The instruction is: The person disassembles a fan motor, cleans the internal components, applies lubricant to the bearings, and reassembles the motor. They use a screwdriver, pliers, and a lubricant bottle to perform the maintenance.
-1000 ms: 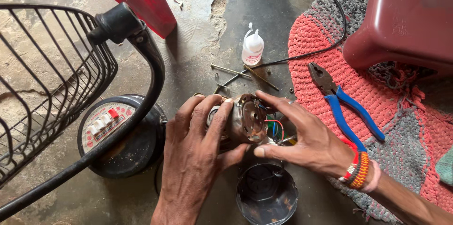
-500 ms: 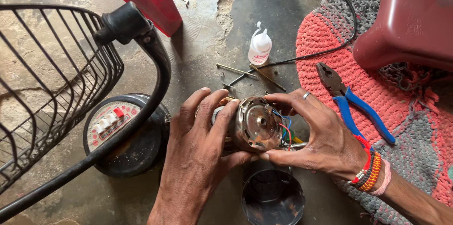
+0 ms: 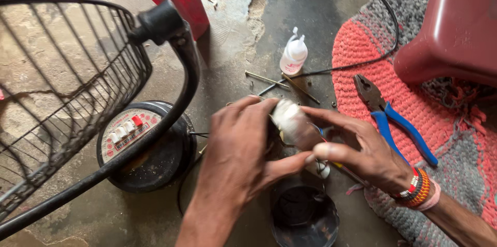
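Both my hands hold a small fan motor (image 3: 291, 122) just above the concrete floor. My left hand (image 3: 239, 154) wraps it from the left, thumb reaching under it. My right hand (image 3: 362, 148), with beaded bracelets at the wrist, grips it from the right. The motor is blurred and shows a pale metal side; coloured wires trail from it under my right fingers. A round black cover (image 3: 304, 216) lies on the floor right below the motor.
A black fan base with push buttons (image 3: 140, 143) and its bent stand (image 3: 171, 60) and wire guard (image 3: 62, 86) fill the left. A white squeeze bottle (image 3: 293, 56), loose long screws (image 3: 274, 82), blue-handled pliers (image 3: 393, 120), a woven rug (image 3: 455, 138) and a maroon plastic stool (image 3: 455, 24) lie right.
The motor has been turned in my hands: its open copper winding face showed before, now a pale side shows. My left thumb has slid under it.
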